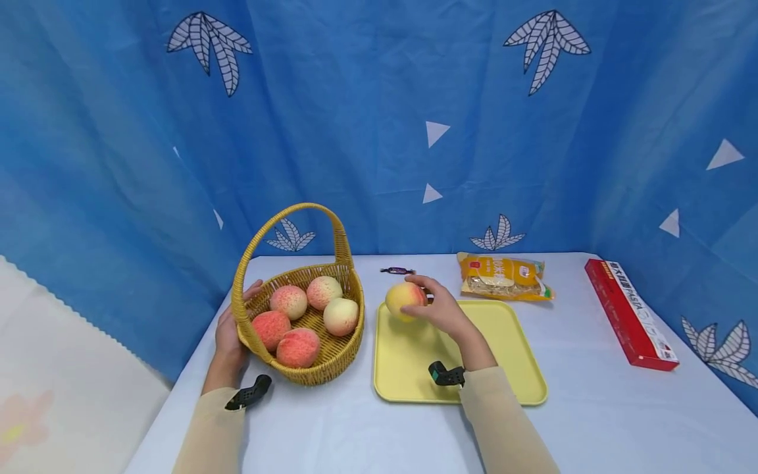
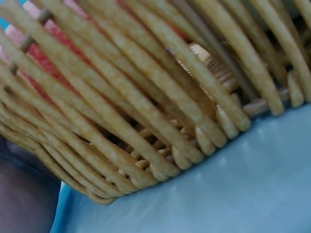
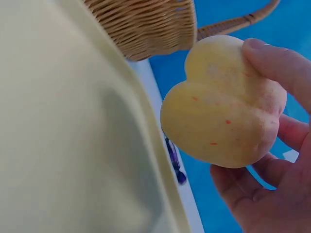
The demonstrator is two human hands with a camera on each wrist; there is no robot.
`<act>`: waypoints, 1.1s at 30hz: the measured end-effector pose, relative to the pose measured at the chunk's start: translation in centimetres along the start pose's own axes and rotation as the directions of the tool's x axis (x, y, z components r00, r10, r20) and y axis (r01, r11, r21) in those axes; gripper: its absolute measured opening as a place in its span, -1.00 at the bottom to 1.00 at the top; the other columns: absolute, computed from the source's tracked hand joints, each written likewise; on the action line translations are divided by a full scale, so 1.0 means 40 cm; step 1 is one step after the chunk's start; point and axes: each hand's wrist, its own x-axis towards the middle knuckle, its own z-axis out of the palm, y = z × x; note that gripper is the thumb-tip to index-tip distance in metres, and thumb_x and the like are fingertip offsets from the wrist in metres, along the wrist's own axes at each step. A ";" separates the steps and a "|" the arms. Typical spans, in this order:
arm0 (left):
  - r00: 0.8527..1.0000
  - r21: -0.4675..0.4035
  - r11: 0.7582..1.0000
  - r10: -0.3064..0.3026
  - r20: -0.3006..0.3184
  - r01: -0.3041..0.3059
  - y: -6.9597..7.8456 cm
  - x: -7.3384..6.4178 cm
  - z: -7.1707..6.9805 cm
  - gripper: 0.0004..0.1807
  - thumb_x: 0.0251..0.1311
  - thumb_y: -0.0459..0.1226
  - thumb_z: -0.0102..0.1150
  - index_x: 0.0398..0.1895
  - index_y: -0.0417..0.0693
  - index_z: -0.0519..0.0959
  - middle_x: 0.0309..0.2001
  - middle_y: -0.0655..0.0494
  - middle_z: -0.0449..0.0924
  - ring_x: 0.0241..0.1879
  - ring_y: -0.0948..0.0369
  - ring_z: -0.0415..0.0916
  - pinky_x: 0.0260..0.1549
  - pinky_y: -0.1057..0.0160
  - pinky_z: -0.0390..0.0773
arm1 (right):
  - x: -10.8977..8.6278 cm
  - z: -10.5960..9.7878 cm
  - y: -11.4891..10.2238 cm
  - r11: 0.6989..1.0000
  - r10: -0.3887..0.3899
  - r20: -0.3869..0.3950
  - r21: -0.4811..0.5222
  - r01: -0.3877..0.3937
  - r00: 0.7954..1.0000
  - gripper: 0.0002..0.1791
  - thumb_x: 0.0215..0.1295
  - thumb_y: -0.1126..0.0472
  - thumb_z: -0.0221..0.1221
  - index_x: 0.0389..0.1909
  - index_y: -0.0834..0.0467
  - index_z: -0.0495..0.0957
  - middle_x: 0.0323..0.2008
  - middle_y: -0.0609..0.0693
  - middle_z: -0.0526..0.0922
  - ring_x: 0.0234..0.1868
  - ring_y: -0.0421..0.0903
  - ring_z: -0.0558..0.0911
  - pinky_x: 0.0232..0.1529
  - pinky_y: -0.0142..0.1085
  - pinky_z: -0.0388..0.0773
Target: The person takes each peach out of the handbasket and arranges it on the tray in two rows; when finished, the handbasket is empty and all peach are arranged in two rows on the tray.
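Note:
My right hand (image 1: 441, 309) holds a yellow peach with a red blush (image 1: 403, 299) between thumb and fingers. It is lifted over the far left part of a yellow tray (image 1: 527, 388); in the right wrist view the peach (image 3: 223, 107) shows its cleft side. On the left stands a woven basket (image 1: 322, 375) with a tall arched handle, several pink and cream peaches (image 1: 298, 347) inside. Against the basket's left outer side rests my left hand (image 1: 229, 336), fingers reaching along the wall toward the rim; its thumb is hidden. Close up, the left wrist view shows the basket's slats (image 2: 146, 97).
Behind the tray lie a small purple-wrapped candy (image 1: 397, 270) and an orange-and-clear food packet (image 1: 503, 278). A red pasta box (image 1: 630, 316) lies at the right side of the white table (image 1: 331, 428). A blue patterned curtain (image 1: 379, 131) hangs behind the table.

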 end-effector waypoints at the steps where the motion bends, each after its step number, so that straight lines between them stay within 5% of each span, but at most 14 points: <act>1: 1.000 0.002 1.000 0.000 0.000 0.000 -0.002 -0.001 -0.001 -0.53 0.51 -0.30 -0.20 0.42 -0.14 0.37 0.50 0.21 0.29 0.57 0.26 -0.01 0.59 0.18 -0.13 | 0.001 0.001 0.005 0.999 -0.004 -0.005 -0.034 0.004 1.000 -0.25 0.12 0.06 0.45 0.36 -0.06 0.41 0.29 0.04 0.48 0.07 0.04 0.53 0.06 -0.15 0.55; 7: 1.000 -0.011 1.000 0.008 0.009 -0.008 -0.003 -0.001 -0.001 -0.52 0.49 -0.33 -0.21 0.42 -0.15 0.37 0.50 0.20 0.29 0.57 0.23 0.02 0.60 0.13 -0.14 | 0.003 0.013 0.016 0.971 -0.038 -0.046 -0.237 0.026 0.998 -0.24 0.05 0.02 0.49 0.31 -0.01 0.47 0.22 0.07 0.53 0.20 0.08 0.41 0.23 0.04 0.47; 16: 1.000 -0.035 0.999 -0.004 0.009 0.005 -0.002 0.000 0.000 -0.52 0.51 -0.29 -0.20 0.43 -0.14 0.37 0.50 0.20 0.29 0.57 0.23 0.02 0.60 0.14 -0.13 | 0.010 0.042 0.030 0.925 -0.072 -0.059 -0.376 0.045 0.996 -0.19 -0.03 -0.03 0.53 0.31 -0.06 0.47 0.28 0.00 0.50 0.22 0.06 0.37 0.29 0.05 0.40; 25: 1.000 -0.037 0.999 -0.021 -0.008 0.021 -0.011 0.001 -0.003 -0.52 0.54 -0.15 -0.18 0.42 -0.09 0.39 0.49 0.24 0.32 0.57 0.24 0.03 0.60 0.14 -0.13 | 0.008 0.065 0.042 0.954 -0.064 0.002 -0.293 0.061 0.998 -0.21 0.06 0.09 0.50 0.35 -0.08 0.42 0.24 0.06 0.45 0.24 0.08 0.46 0.35 0.07 0.42; 33: 1.000 -0.058 0.998 -0.002 -0.005 0.002 -0.008 0.004 0.003 -0.52 0.48 -0.33 -0.19 0.42 -0.15 0.38 0.49 0.19 0.31 0.57 0.23 0.03 0.60 0.14 -0.14 | 0.012 0.066 0.045 0.965 0.000 0.006 -0.262 0.001 1.000 -0.14 0.09 0.07 0.48 0.42 -0.07 0.31 0.27 0.08 0.45 0.21 0.06 0.53 0.34 0.05 0.46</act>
